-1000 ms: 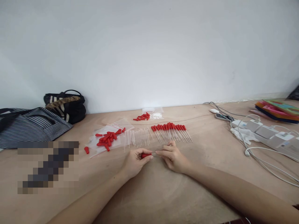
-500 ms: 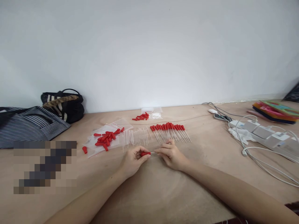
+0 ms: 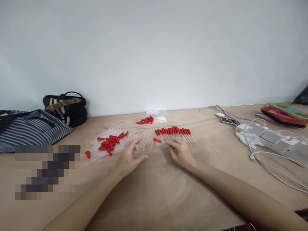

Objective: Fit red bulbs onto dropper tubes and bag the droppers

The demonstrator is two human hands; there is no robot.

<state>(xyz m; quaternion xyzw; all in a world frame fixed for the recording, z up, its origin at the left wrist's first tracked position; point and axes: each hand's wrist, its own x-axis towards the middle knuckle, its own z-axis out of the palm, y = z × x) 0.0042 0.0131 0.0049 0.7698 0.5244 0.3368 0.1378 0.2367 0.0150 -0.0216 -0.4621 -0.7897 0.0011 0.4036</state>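
Observation:
Pinched in my right hand [image 3: 179, 153] is a glass dropper [image 3: 157, 140], its red rubber bulb pointing left and its thin tube partly hidden by the fingers. My left hand [image 3: 131, 159] is open, thumb and fingers spread, beside a group of bare clear tubes [image 3: 146, 141]. Behind my right hand lies a row of droppers with red bulbs [image 3: 173, 130], their tubes slanting toward me. Left of my left hand, loose red bulbs [image 3: 112, 141] are heaped on clear plastic bags [image 3: 96, 154]. One single red bulb [image 3: 88, 154] lies on the table beside them.
A small pile of red bulbs [image 3: 145, 120] and a clear bag [image 3: 160, 118] lie near the wall. At right are a power strip with chargers [image 3: 271, 134], white cables [image 3: 269, 170] and coloured sheets [image 3: 284, 115]. A striped bag [image 3: 36, 131] and black bag [image 3: 74, 109] stand at left.
My left hand has let go of the red bulb, opened and drawn back left. My right hand now holds the dropper alone, the bulb lifted forward toward the row.

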